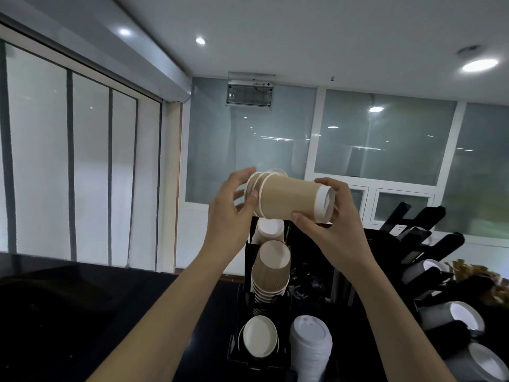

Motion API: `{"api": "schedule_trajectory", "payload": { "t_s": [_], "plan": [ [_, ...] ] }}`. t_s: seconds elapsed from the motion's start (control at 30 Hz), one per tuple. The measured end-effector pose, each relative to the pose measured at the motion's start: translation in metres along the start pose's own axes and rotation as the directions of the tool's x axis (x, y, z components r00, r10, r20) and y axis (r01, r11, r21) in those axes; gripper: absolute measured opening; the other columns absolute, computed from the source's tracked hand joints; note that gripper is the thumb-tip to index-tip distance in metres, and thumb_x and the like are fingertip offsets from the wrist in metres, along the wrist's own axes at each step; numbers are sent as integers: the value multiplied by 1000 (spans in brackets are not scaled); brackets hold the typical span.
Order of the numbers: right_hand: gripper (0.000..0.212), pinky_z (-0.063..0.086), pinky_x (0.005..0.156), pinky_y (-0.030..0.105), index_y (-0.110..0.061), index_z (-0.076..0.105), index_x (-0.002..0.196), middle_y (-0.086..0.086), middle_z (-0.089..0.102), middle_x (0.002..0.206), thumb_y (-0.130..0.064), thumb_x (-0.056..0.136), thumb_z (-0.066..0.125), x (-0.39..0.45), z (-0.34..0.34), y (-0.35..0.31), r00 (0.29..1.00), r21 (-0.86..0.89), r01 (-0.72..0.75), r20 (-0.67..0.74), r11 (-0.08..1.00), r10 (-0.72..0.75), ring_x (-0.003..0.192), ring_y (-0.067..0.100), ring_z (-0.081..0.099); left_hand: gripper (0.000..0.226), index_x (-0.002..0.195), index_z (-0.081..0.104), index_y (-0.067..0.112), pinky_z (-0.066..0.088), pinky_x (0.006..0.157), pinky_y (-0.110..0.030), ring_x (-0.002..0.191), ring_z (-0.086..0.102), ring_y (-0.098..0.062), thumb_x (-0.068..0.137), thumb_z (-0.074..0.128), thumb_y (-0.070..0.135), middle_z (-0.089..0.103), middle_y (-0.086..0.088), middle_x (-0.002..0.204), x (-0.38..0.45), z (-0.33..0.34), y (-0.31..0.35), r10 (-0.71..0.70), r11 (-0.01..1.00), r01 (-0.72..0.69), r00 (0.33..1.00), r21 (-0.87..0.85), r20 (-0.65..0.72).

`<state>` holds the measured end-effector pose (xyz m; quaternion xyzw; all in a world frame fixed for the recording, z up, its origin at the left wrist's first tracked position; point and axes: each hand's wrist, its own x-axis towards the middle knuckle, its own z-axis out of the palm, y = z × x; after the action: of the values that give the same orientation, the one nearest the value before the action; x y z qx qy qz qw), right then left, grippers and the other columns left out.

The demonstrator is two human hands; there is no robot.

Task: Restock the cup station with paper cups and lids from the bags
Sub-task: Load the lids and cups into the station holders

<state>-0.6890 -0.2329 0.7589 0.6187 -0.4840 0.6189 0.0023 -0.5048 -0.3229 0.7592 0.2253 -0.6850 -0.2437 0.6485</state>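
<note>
Stacked white lids (311, 351) and a white cup (260, 336) sit lowest in the frame, in the black cup station (308, 260) on the dark table (82, 312). Above it, at mid-frame, I hold a short nested stack of brown paper cups (289, 198) sideways, its long axis running left to right, rims left, bases right. My left hand (234, 208) pinches the rims; my right hand (327, 213) curls round the base end. The brown stack already racked (271, 268) lies directly below, slightly nearer my left hand.

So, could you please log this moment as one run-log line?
left hand: grips rim end | right hand: grips base end | brown cup stack: sideways above cup rack
</note>
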Motion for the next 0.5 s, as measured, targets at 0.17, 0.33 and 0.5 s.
{"api": "schedule_trajectory", "payload": {
  "t_s": [0.17,0.33,0.5],
  "plan": [
    [76,58,91,27,-42,42,137,-18,56,127,-23,79,88,8,5,8,999,-12,38,-38,999,-39,111,9,64,40,129,63,34,47,101,-23,124,55,-8,103,50,7,56,17,137,-2,8,-20,-74,990,55,986,131,146],
    [80,55,91,20,-39,41,141,-19,57,129,-18,78,87,17,17,20,997,-85,77,11,993,-77,114,9,62,52,140,56,29,42,75,-4,90,55,8,101,39,-2,61,8,136,-6,11,-38,-196,963,143,954,230,228],
    [83,54,98,34,-46,41,142,-17,55,132,-19,78,85,22,29,29,994,-142,76,91,987,-63,118,6,56,58,145,52,27,39,59,4,72,47,7,99,36,-5,57,-1,143,-6,13,-56,-273,941,206,932,269,239]
  ]
}}
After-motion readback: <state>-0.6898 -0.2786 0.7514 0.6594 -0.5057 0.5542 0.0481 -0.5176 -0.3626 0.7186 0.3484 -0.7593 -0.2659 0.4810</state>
